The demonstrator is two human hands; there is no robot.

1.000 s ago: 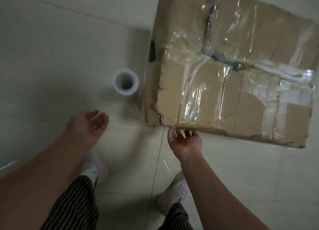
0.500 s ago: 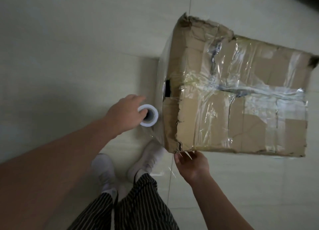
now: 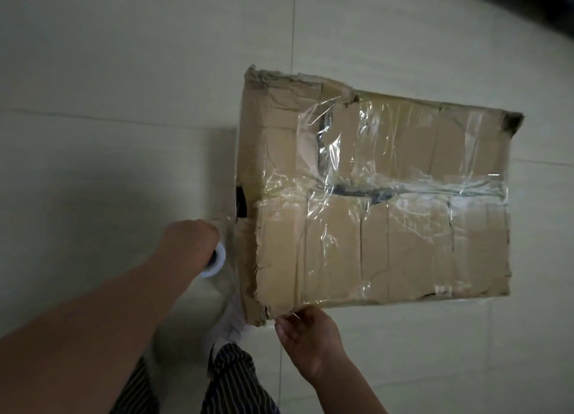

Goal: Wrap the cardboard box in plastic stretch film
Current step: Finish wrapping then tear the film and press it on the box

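Observation:
A worn cardboard box (image 3: pixel 403 252) stands on the tiled floor, its top partly covered with wrinkled clear stretch film (image 3: pixel 348 177). My left hand (image 3: pixel 189 242) grips the white-cored film roll (image 3: pixel 217 259) upright beside the box's left side, and a sheet of film runs from the roll to the box's near left corner. My right hand (image 3: pixel 306 336) pinches the film at the near bottom edge of the box, close to that torn corner.
Pale floor tiles (image 3: pixel 124 71) surround the box. My white shoe (image 3: pixel 228 323) and striped trouser legs (image 3: pixel 230 382) stand just in front of the box's near left corner. A dark object (image 3: pixel 534 6) shows at the top right edge.
My left hand reached from open air to the roll, took hold of it and has moved it along the box's left side. My right hand stayed at the near edge. The view shifted back.

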